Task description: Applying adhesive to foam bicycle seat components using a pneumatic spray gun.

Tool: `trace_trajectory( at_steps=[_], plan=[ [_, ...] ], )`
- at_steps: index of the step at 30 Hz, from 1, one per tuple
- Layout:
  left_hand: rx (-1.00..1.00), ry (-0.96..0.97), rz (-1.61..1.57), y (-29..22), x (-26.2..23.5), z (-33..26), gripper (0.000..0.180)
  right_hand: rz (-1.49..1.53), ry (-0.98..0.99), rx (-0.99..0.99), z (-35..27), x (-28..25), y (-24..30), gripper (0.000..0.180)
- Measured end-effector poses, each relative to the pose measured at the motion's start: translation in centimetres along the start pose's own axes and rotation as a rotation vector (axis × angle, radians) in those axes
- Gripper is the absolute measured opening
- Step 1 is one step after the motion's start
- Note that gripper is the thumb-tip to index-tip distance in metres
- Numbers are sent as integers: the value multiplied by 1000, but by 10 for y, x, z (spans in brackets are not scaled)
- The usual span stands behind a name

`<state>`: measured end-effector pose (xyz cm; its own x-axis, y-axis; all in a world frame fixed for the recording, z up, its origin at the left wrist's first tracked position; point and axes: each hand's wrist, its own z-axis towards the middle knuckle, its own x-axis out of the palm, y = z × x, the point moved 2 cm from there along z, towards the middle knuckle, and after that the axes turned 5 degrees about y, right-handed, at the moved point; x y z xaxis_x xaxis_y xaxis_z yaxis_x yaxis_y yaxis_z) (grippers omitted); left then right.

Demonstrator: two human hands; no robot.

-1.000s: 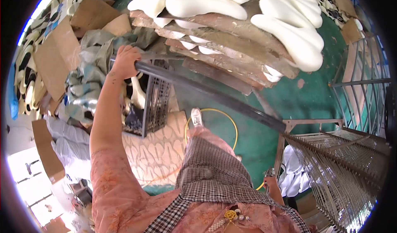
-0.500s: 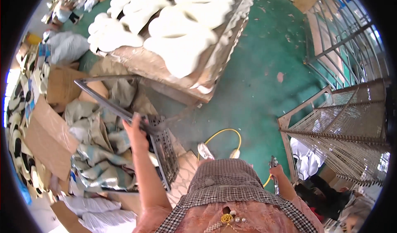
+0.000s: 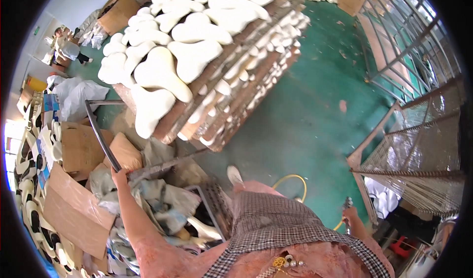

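Note:
My left hand is closed around the grey metal push handle of a loaded cart, near the handle's corner. Stacked brown boards rise in front of it, covered with smooth white bulging moulded pieces. More white pieces show along the sides between the boards. Down by my right side, my right hand grips a metal air gun. A yellow hose loops over the floor and shows again just below that hand.
Cardboard boxes, crumpled grey cloth and a dark plastic crate crowd the left. At right stand a netted rack and a metal bar rack. Another person is far left. The floor is green.
The view has turned, and the cart's stack sits lower and further left. My left hand is now further left and lower, still on the handle. My right hand keeps the air gun.

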<state>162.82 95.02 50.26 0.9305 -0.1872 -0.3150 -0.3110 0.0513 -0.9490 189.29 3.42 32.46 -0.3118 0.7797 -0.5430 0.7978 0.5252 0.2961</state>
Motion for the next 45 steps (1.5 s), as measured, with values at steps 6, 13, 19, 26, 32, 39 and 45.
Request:
trace_trajectory(
  at_steps=[6,13,19,26,32,39,45],
  plan=[
    [-171,40,115,3,-29,109,36,-194,116,79,-21,73,80,8],
    [-43,13,196,22,-44,174,33,-226,127,-27,-36,118,173,12],
    [-54,-129,457,37,-5,121,55,-382,100,-296,-65,137,233,13],
    [-184,-175,214,9,18,-6,63,-307,227,-284,-129,200,305,9],
    [-65,-55,0,12,78,-109,39,-144,384,-579,-76,220,313,8],
    [-567,180,-899,-31,159,-199,31,-120,366,-627,-54,164,232,15],
    [-634,353,-1043,-41,238,-290,21,-43,211,-542,-42,90,136,19]
  ],
)
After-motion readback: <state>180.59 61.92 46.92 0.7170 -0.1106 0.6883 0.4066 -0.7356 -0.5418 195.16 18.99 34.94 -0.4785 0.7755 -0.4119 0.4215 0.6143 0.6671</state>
